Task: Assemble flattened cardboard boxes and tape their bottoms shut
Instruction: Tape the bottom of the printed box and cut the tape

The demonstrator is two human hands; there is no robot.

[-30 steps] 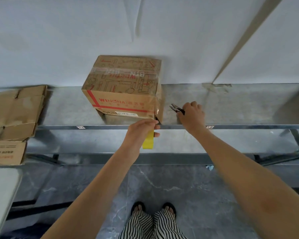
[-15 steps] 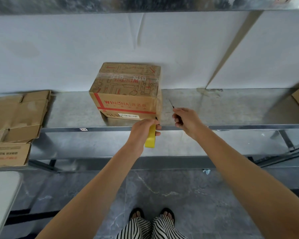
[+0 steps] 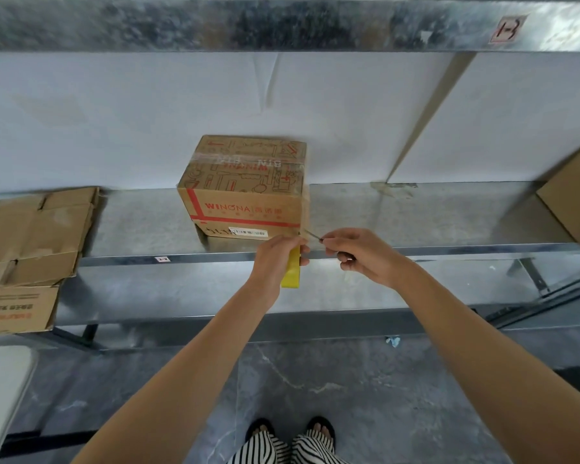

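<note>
Galvanised metal shelf against a white wall. Small white tag on the shelf's front lip. Above, a second shelf edge bearing a pinkish label marked 1-3. Below, grey marbled floor with a small blue scrap. At lower left, corner of a white surface.

Both curled: left hand, right hand

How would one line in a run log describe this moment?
left hand: grips yellow tape holder | right hand: holds snips, tip at box lower right corner | box: on metal shelf, top taped
</note>
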